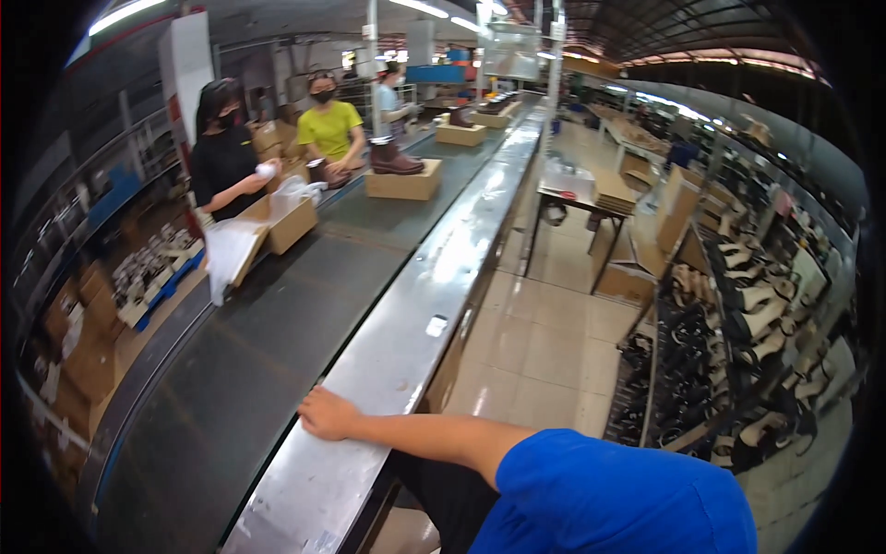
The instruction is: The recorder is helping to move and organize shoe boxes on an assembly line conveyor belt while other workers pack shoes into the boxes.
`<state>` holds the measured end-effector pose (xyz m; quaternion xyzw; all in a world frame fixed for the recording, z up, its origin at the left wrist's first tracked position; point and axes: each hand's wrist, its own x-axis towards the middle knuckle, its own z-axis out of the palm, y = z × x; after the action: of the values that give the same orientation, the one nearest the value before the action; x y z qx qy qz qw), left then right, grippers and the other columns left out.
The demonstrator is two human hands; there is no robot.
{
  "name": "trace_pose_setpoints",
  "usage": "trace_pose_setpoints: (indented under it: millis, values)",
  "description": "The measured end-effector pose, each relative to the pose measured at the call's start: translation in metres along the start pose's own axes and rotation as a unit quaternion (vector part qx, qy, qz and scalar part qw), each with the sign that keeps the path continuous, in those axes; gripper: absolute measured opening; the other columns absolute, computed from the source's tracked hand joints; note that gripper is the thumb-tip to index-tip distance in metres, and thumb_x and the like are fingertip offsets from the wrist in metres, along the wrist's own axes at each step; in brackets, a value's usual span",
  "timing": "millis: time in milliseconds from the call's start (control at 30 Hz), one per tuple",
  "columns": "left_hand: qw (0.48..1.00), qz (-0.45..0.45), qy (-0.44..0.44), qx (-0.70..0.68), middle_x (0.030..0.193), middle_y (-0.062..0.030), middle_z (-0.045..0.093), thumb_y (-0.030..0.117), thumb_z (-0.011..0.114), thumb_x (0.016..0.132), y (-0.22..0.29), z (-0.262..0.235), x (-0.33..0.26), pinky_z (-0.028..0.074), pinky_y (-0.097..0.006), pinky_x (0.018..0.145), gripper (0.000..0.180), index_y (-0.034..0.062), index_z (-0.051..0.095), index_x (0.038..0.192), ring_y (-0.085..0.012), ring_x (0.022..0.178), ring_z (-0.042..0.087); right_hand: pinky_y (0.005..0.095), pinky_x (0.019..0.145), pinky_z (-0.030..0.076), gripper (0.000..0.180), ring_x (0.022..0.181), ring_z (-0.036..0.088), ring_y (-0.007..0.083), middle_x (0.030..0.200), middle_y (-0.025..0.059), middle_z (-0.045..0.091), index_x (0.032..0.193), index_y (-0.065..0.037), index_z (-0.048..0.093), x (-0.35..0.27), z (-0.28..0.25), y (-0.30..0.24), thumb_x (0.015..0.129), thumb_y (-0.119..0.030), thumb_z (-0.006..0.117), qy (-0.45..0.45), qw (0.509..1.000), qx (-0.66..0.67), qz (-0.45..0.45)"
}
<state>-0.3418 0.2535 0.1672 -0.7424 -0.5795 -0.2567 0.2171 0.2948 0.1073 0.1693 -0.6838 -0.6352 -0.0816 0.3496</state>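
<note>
In the head view, the right hand rests on the metal surface beside the belt, its fingers loosely bent at the inner edge; nothing shows in their hold, but how far open they are underneath cannot be told, and the left hand is out of view. Ahead of the fingers and to their right, a small white label-like patch lies on that surface, its marks too small to read. Left of the fingers runs the dark belt. Farther ahead on it, a brown boot stands on a carton; nearer, an open box with white wrapping sits before a person in black. Well right of the fingers stand racks of shoes.
</note>
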Motion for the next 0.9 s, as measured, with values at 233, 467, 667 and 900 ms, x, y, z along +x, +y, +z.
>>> trace_pose_setpoints:
  millis: [233, 467, 667, 900]
  values:
    - [0.997, 0.016, 0.038, 0.070, 0.114, -0.0115, 0.079, 0.035, 0.071, 0.104, -0.003, 0.010, -0.003, 0.058, -0.053, 0.090, 0.030, 0.0094, 0.081, 0.117, -0.0348, 0.102, 0.074, 0.0447, 0.110, 0.046, 0.021, 0.105, 0.062, 0.0318, 0.099, 0.0133, 0.068, 0.098, -0.004, 0.070, 0.000, -0.004, -0.005, 0.103, -0.021, 0.059, -0.016, 0.999, -0.023, 0.027]
    - [0.995, 0.046, 0.051, 0.072, 0.107, -0.0134, 0.082, 0.029, 0.072, 0.102, 0.011, -0.006, 0.001, 0.061, -0.047, 0.089, 0.026, 0.0080, 0.084, 0.112, -0.0359, 0.093, 0.077, 0.0440, 0.112, 0.046, 0.021, 0.105, 0.062, 0.0303, 0.098, 0.0122, 0.067, 0.096, -0.004, 0.070, -0.006, 0.000, 0.001, 0.103, -0.022, 0.059, 0.016, 0.999, -0.025, 0.023]
    - [0.999, 0.004, -0.029, 0.038, 0.119, -0.0150, 0.082, 0.030, 0.070, 0.104, 0.015, -0.017, 0.001, 0.060, -0.047, 0.091, 0.032, 0.0071, 0.083, 0.121, -0.0354, 0.099, 0.077, 0.0439, 0.110, 0.046, 0.021, 0.104, 0.063, 0.0297, 0.096, 0.0120, 0.067, 0.094, -0.004, 0.069, -0.003, -0.005, -0.003, 0.103, -0.021, 0.060, -0.014, 0.999, -0.020, 0.034]
    - [0.997, -0.023, -0.048, 0.049, 0.123, -0.0170, 0.081, 0.034, 0.066, 0.108, 0.015, -0.012, 0.003, 0.059, -0.049, 0.099, 0.036, 0.0086, 0.081, 0.129, -0.0367, 0.110, 0.076, 0.0463, 0.113, 0.044, 0.025, 0.105, 0.064, 0.0306, 0.096, 0.0119, 0.069, 0.094, -0.005, 0.070, -0.002, -0.005, -0.002, 0.104, -0.025, 0.058, -0.010, 0.999, -0.012, 0.036]
